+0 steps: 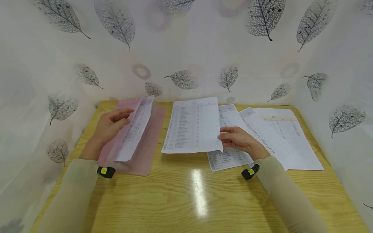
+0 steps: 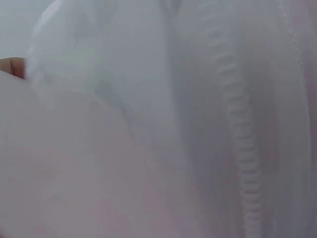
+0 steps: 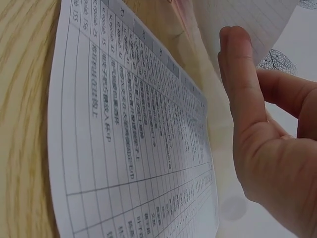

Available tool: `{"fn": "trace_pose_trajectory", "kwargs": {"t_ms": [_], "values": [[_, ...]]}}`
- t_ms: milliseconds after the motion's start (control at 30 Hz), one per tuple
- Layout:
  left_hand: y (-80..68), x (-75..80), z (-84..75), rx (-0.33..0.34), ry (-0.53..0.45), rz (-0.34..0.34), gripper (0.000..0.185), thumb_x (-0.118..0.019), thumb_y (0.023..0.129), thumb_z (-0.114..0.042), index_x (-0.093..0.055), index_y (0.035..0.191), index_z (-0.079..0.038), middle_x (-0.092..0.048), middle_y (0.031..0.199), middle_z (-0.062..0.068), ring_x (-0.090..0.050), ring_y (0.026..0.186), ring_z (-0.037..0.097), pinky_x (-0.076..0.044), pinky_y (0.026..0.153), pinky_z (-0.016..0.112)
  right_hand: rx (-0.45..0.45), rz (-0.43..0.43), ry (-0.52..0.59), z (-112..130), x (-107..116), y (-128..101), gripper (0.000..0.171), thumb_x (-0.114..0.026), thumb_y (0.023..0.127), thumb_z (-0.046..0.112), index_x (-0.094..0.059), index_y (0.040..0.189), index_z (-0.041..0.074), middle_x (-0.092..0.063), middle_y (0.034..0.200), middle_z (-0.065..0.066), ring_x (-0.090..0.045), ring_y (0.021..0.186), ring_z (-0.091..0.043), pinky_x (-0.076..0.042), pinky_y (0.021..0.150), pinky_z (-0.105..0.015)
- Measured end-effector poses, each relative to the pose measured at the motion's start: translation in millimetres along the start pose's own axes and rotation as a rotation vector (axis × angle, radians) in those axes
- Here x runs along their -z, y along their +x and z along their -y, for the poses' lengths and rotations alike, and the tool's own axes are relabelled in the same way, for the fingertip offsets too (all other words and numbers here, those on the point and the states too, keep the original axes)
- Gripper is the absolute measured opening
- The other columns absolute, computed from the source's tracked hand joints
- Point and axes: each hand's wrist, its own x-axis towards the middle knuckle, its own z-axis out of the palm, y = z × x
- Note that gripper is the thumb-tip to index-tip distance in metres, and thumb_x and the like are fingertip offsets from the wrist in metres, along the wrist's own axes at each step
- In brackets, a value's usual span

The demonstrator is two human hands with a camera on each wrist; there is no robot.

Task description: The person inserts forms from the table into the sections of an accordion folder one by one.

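A glossy wooden table (image 1: 186, 200) stands boxed in by leaf-patterned curtains (image 1: 204, 48). Near its left edge, the left hand (image 1: 109, 127) grips a bent sheet (image 1: 132, 132) over a pink folder (image 1: 145, 152). At the middle, the right hand (image 1: 237, 139) pinches a printed sheet (image 1: 192, 126). More printed pages (image 1: 279, 139) spread toward the back right corner.

Left wrist view almost wholly blurred: pale paper (image 2: 198, 119) fills frame, print unreadable, only fingertip sliver (image 2: 11, 66) at left edge. Your right hand (image 3: 267, 139) cut off by right wrist frame's edge. Printed sheet (image 1: 193, 126) text too small to read from head view.
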Motion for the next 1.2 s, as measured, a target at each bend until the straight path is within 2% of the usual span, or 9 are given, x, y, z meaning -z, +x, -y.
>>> {"fn": "trace_pose_trajectory", "kwargs": {"t_ms": [233,333,433,733,967,1133,1200], "values": [[0.0,-0.3,-2.1,0.001,0.009,0.001,0.035,-0.066,0.099,-0.002,-0.07,0.134,-0.001,-0.072,0.125,-0.012,-0.063,0.107,-0.016,-0.051,0.087,0.008,0.02,-0.013,-0.042,3,-9,3,0.054,-0.058,0.104,0.004,-0.04,0.152,-0.011,-0.076,0.105,0.003,-0.076,0.094,-0.013,-0.062,0.082,-0.027],[0.8,-0.1,-1.5,0.003,0.006,0.002,0.035,-0.066,0.099,-0.002,-0.072,0.133,-0.005,-0.073,0.13,-0.004,-0.063,0.107,-0.016,-0.052,0.087,0.008,0.029,-0.02,-0.055,6,-16,4,0.053,-0.058,0.104,0.005,-0.041,0.152,-0.009,-0.076,0.105,0.004,-0.076,0.094,-0.013,-0.062,0.082,-0.027],[1.1,0.2,-1.2,0.007,0.005,0.002,0.036,-0.066,0.098,-0.002,-0.073,0.133,-0.008,-0.073,0.132,-0.003,-0.063,0.107,-0.016,-0.052,0.087,0.008,0.038,-0.027,-0.061,8,-22,6,0.052,-0.058,0.104,0.005,-0.042,0.151,-0.009,-0.075,0.105,0.003,-0.075,0.093,-0.012,-0.062,0.081,-0.026],[0.4,0.5,-2.7,0.019,0.035,0.001,0.036,-0.065,0.099,0.0,-0.069,0.135,0.001,-0.072,0.128,-0.006,-0.062,0.105,-0.017,-0.051,0.087,0.007,0.069,-0.039,-0.064,15,-43,16,0.052,-0.06,0.104,0.006,-0.046,0.152,-0.008,-0.074,0.111,-0.003,-0.075,0.095,-0.014,-0.063,0.085,-0.029],[0.5,0.0,-5.1,0.022,0.056,-0.001,0.037,-0.065,0.098,0.0,-0.069,0.134,0.002,-0.071,0.132,0.011,-0.061,0.104,-0.018,-0.051,0.085,0.007,0.071,-0.023,-0.053,19,-57,23,0.051,-0.061,0.103,0.004,-0.046,0.151,-0.008,-0.075,0.108,-0.002,-0.076,0.092,-0.015,-0.063,0.084,-0.032],[0.0,0.5,-6.4,0.019,0.062,0.001,0.037,-0.065,0.098,0.0,-0.069,0.135,0.002,-0.068,0.136,0.023,-0.06,0.104,-0.019,-0.05,0.085,0.007,0.063,-0.014,-0.048,20,-65,26,0.05,-0.061,0.102,0.004,-0.048,0.149,-0.008,-0.075,0.103,-0.001,-0.076,0.09,-0.014,-0.063,0.081,-0.029],[-0.2,0.8,-6.5,0.017,0.058,0.001,0.037,-0.065,0.098,-0.001,-0.069,0.134,0.002,-0.068,0.136,0.023,-0.06,0.104,-0.019,-0.05,0.086,0.007,0.057,-0.013,-0.045,21,-68,27,0.051,-0.061,0.102,0.003,-0.047,0.149,-0.008,-0.075,0.101,0.0,-0.076,0.088,-0.013,-0.063,0.079,-0.027]]}}
